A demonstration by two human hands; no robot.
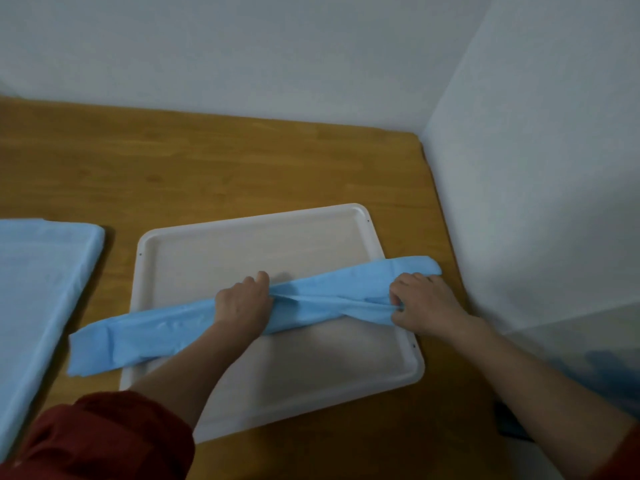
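A folded blue sheet (38, 292) is lying left of the tray (207, 244) on the table (242, 161) — nothing is blocking the hands. The cloth (311, 303) is lying across the tray, long axis running lower-left to upper-right. Left hand (242, 303) and right hand (420, 303) are gripping it — fingers curled round it.

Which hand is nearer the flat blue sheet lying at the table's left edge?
Left. The left hand grips the bunched blue cloth over the white tray, right of the flat sheet; the right hand grips it farther right, at the tray's rim.
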